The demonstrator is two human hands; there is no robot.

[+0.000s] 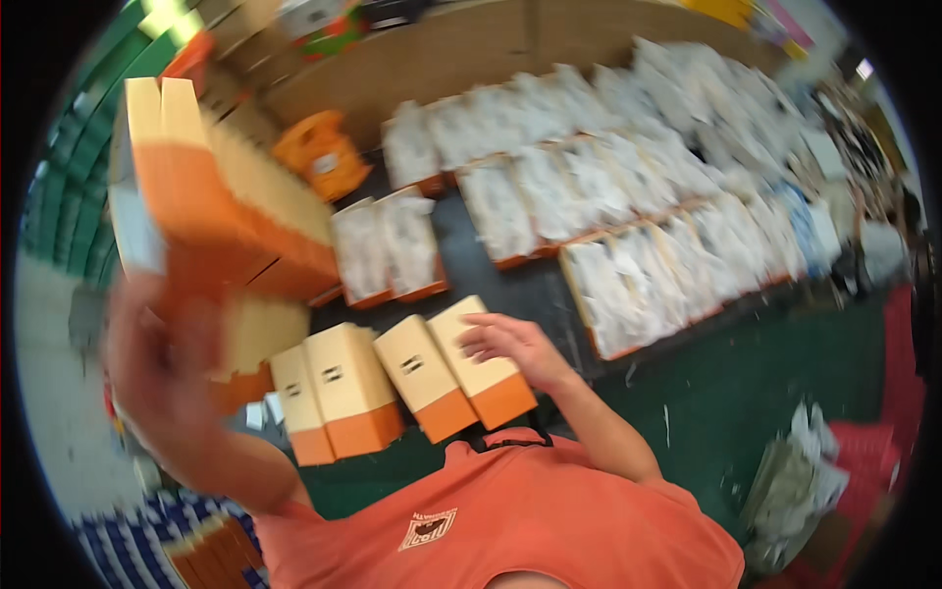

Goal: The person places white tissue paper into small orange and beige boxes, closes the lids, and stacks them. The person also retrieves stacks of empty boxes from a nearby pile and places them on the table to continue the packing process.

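My left hand, smeared by motion, is raised at the left in front of a tall stack of cream-and-orange boxes; whether it touches them I cannot tell. With fingers stretched out, my right hand lies over the top of a cream-and-orange box at the right end of a short row. Beside it in that row stand a second box, a third box and a narrower-looking one at the left end. Dark marks show on some of their cream faces.
Open boxes filled with white tissue paper stand in several rows on the dark table. An orange bag lies behind the stack. Crumpled plastic bags are at the lower right, above the green floor. Green boxes are piled at far left.
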